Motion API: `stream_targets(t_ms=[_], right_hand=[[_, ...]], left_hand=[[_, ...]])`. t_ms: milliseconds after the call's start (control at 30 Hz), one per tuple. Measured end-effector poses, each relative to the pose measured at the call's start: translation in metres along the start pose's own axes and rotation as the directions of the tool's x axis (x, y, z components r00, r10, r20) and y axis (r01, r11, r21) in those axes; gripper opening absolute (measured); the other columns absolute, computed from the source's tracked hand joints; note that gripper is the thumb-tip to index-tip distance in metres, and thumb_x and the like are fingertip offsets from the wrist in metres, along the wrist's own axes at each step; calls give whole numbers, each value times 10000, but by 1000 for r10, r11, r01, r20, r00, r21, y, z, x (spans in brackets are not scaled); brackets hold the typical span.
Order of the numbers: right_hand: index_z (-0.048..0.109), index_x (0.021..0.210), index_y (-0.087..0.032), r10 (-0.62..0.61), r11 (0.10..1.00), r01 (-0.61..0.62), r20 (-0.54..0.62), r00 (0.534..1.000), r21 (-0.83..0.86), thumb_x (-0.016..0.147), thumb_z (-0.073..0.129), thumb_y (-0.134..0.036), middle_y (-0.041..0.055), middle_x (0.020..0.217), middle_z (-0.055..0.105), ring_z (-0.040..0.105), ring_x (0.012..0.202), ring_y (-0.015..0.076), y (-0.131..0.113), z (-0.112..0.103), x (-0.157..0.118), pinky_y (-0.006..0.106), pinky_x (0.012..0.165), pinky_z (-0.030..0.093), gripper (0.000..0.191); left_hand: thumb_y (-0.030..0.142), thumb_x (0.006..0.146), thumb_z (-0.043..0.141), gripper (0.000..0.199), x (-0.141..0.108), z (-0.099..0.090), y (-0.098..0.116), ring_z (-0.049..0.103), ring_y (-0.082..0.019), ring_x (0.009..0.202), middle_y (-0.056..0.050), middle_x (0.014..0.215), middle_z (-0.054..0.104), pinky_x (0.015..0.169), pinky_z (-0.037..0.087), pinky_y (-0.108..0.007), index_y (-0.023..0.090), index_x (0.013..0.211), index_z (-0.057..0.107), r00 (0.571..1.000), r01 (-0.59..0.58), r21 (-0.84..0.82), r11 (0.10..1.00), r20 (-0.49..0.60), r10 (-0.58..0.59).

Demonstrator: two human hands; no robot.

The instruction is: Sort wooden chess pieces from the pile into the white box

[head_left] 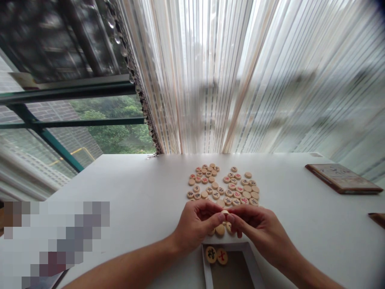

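Note:
Between the fingertips of my left hand (197, 222) and my right hand (260, 226) is a small round wooden piece (225, 212), pinched from both sides. Just below them, a shallow white box (207, 269) holds two round pieces in its upper left corner: one with a black character (211, 254) and one with a red character (222, 256). Many similar wooden pieces (236, 194) lie beyond my hands, some with red or black characters and some plain. A plain piece (220, 230) and a few others lie partly hidden under my hands.
The white table (135, 192) runs to a window with string curtains (204, 80). A flat brown-edged box (343, 178) lies at the right, and a brown object (377, 218) shows at the right edge. The lower left is pixelated.

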State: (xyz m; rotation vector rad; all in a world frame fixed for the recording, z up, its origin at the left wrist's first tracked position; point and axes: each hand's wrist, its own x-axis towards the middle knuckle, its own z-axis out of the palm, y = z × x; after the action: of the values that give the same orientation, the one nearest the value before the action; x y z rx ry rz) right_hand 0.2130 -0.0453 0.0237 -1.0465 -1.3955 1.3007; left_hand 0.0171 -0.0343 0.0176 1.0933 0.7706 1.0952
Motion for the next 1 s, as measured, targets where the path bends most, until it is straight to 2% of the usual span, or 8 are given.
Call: stream_targets(t_ms=[333, 500, 700, 1000], right_hand=[[835, 849, -180, 42, 998, -42, 6, 999, -37, 760, 920, -504, 39, 643, 737, 657, 587, 161, -3, 1, 0, 223, 558, 528, 347], [826, 853, -174, 24, 999, -23, 17, 1000, -46, 794, 895, -518, 46, 677, 743, 676, 629, 173, -4, 1, -1, 237, 589, 545, 355], [821, 850, -180, 19, 999, -18, 32, 999, -34, 810, 887, -512, 53, 697, 761, 691, 643, 183, -8, 3, -2, 250, 606, 564, 341], [817, 857, -178, 5, 1000, -5, 52, 999, -3, 819, 893, -490, 49, 711, 775, 704, 648, 166, -10, 3, -2, 231, 612, 573, 323]], left_hand=[[399, 786, 930, 338, -1, -1, 1, 700, -140, 733, -99, 846, 798, 665, 525, -217, 100, 915, 839, 998, -44, 189, 981, -25, 50], [415, 792, 921, 343, -1, -1, 1, 717, -157, 744, -101, 838, 800, 671, 548, -231, 105, 920, 846, 999, -52, 134, 990, -3, 53], [395, 788, 927, 311, -1, 3, 4, 735, -155, 696, -83, 795, 810, 634, 566, -221, 122, 907, 836, 1000, 8, 69, 998, 7, -8], [360, 805, 914, 262, -1, 3, 6, 692, -113, 648, -58, 764, 792, 589, 541, -178, 123, 886, 836, 1000, -23, 112, 993, 15, 22]])
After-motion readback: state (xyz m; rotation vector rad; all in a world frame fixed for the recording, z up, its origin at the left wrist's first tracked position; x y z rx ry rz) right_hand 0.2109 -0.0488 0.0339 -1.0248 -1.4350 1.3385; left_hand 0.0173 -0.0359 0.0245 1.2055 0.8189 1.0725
